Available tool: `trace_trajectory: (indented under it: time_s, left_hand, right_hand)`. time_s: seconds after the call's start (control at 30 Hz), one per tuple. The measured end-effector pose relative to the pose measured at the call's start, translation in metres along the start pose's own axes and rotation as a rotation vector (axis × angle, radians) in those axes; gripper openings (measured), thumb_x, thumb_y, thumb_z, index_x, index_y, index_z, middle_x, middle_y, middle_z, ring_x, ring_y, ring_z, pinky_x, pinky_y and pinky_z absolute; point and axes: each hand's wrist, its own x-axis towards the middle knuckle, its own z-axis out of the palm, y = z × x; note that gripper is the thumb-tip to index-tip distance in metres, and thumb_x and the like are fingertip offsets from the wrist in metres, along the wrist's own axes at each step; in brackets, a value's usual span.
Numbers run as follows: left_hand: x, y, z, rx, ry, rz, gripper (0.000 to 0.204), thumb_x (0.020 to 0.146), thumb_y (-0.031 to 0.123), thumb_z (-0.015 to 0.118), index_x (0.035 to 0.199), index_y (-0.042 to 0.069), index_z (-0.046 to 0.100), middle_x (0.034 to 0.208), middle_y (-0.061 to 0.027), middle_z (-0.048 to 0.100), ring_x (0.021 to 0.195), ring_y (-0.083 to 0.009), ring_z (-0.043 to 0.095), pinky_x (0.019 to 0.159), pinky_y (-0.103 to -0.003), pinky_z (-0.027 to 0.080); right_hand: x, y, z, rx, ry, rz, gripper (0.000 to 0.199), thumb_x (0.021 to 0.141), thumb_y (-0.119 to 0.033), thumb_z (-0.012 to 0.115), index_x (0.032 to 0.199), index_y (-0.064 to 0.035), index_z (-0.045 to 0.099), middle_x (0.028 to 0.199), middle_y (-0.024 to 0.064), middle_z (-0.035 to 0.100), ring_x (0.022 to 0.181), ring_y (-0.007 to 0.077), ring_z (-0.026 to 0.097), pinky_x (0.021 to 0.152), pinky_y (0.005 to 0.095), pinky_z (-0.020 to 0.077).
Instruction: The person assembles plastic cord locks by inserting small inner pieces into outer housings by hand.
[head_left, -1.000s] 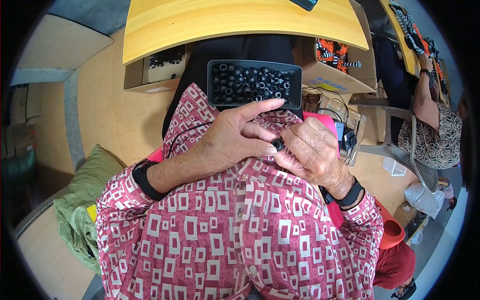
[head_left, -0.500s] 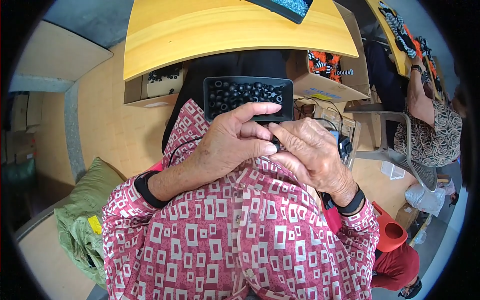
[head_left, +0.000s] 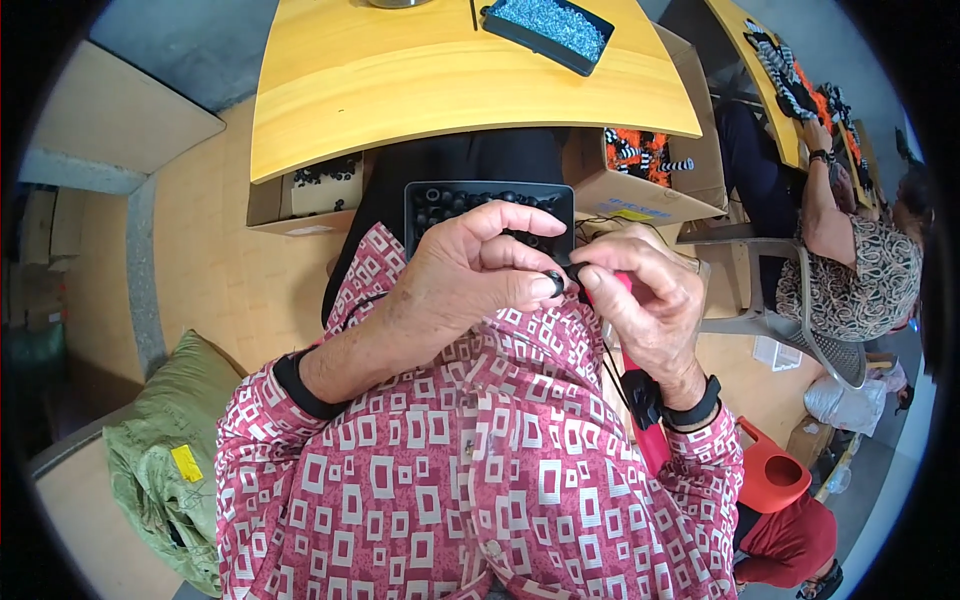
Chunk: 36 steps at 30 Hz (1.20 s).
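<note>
Above my lap, my left hand pinches a small round black piece between thumb and index or middle finger, its upper finger stretched out. Close beside it, my right hand has thumb and forefinger closed on a small dark piece, mostly hidden by the fingertips. The two pieces are almost touching. Just beyond my hands a dark rectangular tray rests on my legs, holding many round black hollow pieces. My left hand covers part of it.
A yellow table stands ahead, with a black tray of blue beads on it. Below are cardboard boxes, one holding orange and striped items. A co-worker sits at the right. A green sack lies left, a red stool right.
My right hand has drawn slightly right and turned, its fingers opening from the left hand's. The black piece in my left fingers shows more clearly. The view has shifted, revealing more of the table.
</note>
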Motion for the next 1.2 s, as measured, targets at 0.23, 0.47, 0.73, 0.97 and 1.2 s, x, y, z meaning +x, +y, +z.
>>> trace_trajectory:
  time_s: [0.23,0.47,0.73,0.97,1.2]
  left_hand:
    - [0.004,-0.004,-0.002,-0.17,0.0,0.075,0.018,0.087,0.002,0.063,0.104,-0.003,0.063,0.096,-0.0116,0.067,0.088,-0.0167,0.066,0.081,-0.026,0.054]
    - [0.004,0.009,0.005,-0.078,0.045,0.097,0.014,0.087,0.002,0.062,0.1,-0.003,0.065,0.093,-0.0102,0.068,0.089,-0.0146,0.065,0.082,-0.026,0.053]
    - [0.009,0.012,0.008,0.027,0.091,0.135,0.015,0.086,0.002,0.065,0.101,-0.001,0.065,0.092,-0.0062,0.067,0.085,-0.0096,0.062,0.079,-0.022,0.05]
    - [0.007,0.009,0.009,0.023,0.114,0.213,0.015,0.086,0.001,0.065,0.1,0.0,0.065,0.092,-0.0041,0.067,0.085,-0.0075,0.061,0.079,-0.022,0.049]
    - [0.006,0.01,0.01,0.143,0.178,0.366,0.011,0.086,-0.001,0.064,0.097,-0.001,0.066,0.089,-0.0018,0.065,0.082,-0.0036,0.058,0.07,-0.018,0.047]
  right_hand:
    - [-0.004,0.006,0.001,0.461,0.101,0.286,0.019,0.08,0.006,0.068,0.098,0.0001,0.069,0.089,0.0029,0.065,0.076,0.0052,0.06,0.064,0.0183,0.0483]
    - [-0.001,-0.003,0.004,0.61,0.095,0.254,0.023,0.08,0.009,0.067,0.102,0.002,0.064,0.094,0.0048,0.065,0.084,0.0082,0.063,0.075,0.0202,0.052]
    - [0.007,0.002,0.009,0.413,0.091,0.055,0.023,0.075,0.008,0.07,0.095,0.0,0.064,0.094,0.0074,0.063,0.085,0.0131,0.06,0.072,0.025,0.0499]
    - [0.009,-0.007,0.012,0.246,0.135,0.031,0.022,0.074,0.005,0.072,0.093,-0.0014,0.064,0.087,0.0065,0.064,0.077,0.0128,0.061,0.066,0.0243,0.0485]
    - [0.013,-0.008,0.011,0.225,0.151,0.006,0.019,0.077,0.003,0.071,0.095,-0.0007,0.066,0.084,0.0058,0.065,0.074,0.0123,0.061,0.064,0.0244,0.0484]
